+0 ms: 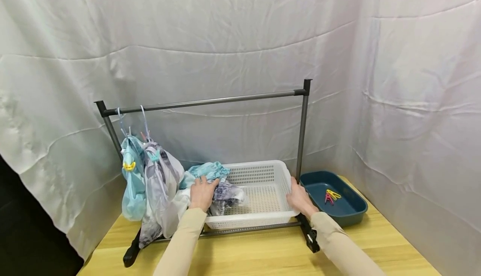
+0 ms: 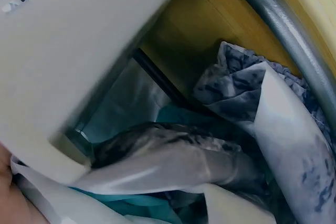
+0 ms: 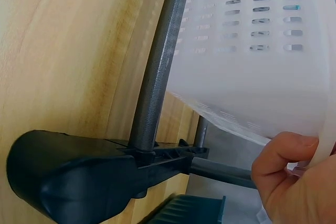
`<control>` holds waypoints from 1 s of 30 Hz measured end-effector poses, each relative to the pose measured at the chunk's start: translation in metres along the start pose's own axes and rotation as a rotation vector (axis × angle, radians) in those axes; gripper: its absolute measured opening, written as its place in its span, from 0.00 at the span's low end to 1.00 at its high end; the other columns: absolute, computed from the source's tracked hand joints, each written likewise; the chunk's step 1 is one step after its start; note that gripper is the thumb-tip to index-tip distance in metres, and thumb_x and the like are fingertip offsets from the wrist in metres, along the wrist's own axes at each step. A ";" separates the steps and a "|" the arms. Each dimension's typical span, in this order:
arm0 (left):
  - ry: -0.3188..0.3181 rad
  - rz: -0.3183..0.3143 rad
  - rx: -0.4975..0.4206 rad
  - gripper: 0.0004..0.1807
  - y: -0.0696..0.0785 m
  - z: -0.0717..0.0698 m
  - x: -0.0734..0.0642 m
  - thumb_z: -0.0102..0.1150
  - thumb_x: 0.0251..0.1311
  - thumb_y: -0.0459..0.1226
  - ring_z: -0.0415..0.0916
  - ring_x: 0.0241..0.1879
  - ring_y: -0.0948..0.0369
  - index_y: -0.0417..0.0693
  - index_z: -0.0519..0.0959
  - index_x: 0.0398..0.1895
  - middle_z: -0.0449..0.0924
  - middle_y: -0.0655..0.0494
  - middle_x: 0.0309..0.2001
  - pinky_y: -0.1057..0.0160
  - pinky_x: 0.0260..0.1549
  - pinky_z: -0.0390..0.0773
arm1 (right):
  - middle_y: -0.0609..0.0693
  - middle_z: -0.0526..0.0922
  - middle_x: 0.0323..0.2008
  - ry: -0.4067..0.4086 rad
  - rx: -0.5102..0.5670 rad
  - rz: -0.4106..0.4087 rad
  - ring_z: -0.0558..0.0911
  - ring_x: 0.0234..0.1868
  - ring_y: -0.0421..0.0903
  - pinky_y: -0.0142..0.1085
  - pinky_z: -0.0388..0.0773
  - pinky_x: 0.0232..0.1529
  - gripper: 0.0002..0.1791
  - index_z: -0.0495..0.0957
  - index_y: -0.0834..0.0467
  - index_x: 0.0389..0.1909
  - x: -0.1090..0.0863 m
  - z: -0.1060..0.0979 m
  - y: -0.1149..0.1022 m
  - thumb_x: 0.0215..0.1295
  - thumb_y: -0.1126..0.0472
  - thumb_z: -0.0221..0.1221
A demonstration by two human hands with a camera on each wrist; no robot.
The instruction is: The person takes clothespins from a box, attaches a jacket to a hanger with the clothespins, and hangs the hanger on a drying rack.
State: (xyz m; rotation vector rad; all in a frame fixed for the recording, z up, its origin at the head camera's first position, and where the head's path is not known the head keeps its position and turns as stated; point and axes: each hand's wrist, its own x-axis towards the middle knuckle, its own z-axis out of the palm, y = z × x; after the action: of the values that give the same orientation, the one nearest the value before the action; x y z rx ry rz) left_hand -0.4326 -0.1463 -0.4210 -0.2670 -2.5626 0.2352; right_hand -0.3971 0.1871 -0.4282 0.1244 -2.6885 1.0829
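Observation:
A white perforated plastic basket (image 1: 259,217) stands inside the rack's frame, with crumpled clothes at its left end. Among them are a teal garment (image 1: 208,170) and a grey-white tie-dye garment (image 1: 227,194). My left hand (image 1: 201,194) holds the basket's left end, over the clothes; its fingertips are partly hidden, and in the left wrist view only a bit of the hand (image 2: 16,198) shows beside the rim. At the opposite end, my right hand (image 1: 299,198) grips the basket's rim, its fingers (image 3: 286,153) curled at the edge beside the rack's right post.
A metal garment rack (image 1: 210,100) surrounds the basket. On its left hang a light blue garment (image 1: 134,192) and a grey-white garment (image 1: 159,192), with clips on them. To the right, a dark teal tub (image 1: 355,213) holds pink and yellow clothespins (image 1: 332,194).

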 end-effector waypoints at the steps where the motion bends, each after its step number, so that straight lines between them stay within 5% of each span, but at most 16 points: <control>1: -0.009 -0.001 -0.015 0.26 -0.001 0.000 0.001 0.63 0.62 0.33 0.75 0.42 0.41 0.67 0.76 0.61 0.75 0.36 0.46 0.49 0.30 0.79 | 0.72 0.69 0.63 -0.001 0.005 0.003 0.75 0.59 0.66 0.61 0.74 0.53 0.36 0.48 0.67 0.74 0.000 0.000 0.000 0.66 0.72 0.49; 6: -0.017 -0.006 -0.093 0.19 -0.005 0.000 0.000 0.58 0.65 0.31 0.78 0.39 0.43 0.62 0.81 0.55 0.81 0.39 0.42 0.47 0.28 0.80 | 0.73 0.67 0.64 -0.007 0.008 0.008 0.73 0.61 0.68 0.62 0.72 0.55 0.37 0.46 0.68 0.74 -0.001 0.001 -0.001 0.66 0.73 0.48; 12: 0.040 -0.004 -0.092 0.12 -0.011 0.007 -0.005 0.62 0.62 0.31 0.76 0.22 0.51 0.58 0.86 0.42 0.83 0.48 0.30 0.54 0.15 0.74 | 0.73 0.69 0.62 0.006 -0.016 -0.008 0.75 0.59 0.67 0.61 0.73 0.54 0.37 0.48 0.68 0.74 0.001 0.004 0.000 0.65 0.73 0.49; 22: 0.303 0.024 -0.100 0.10 -0.028 0.012 -0.008 0.62 0.59 0.27 0.72 0.13 0.49 0.49 0.85 0.23 0.79 0.45 0.20 0.51 0.09 0.69 | 0.74 0.68 0.63 0.010 -0.027 -0.001 0.74 0.60 0.67 0.61 0.71 0.56 0.38 0.45 0.70 0.74 0.000 0.004 0.003 0.65 0.73 0.48; 30: 0.485 -0.061 -0.072 0.12 -0.050 0.015 -0.008 0.53 0.58 0.25 0.71 0.11 0.44 0.35 0.82 0.19 0.73 0.38 0.22 0.46 0.10 0.72 | 0.74 0.69 0.62 0.011 -0.035 -0.008 0.74 0.60 0.67 0.60 0.72 0.56 0.38 0.46 0.70 0.74 -0.002 0.000 0.002 0.65 0.73 0.49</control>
State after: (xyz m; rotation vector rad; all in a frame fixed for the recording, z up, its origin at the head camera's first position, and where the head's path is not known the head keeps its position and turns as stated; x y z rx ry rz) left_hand -0.4410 -0.1982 -0.4262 -0.2381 -2.0958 0.0457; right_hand -0.3958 0.1885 -0.4298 0.1220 -2.6936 1.0308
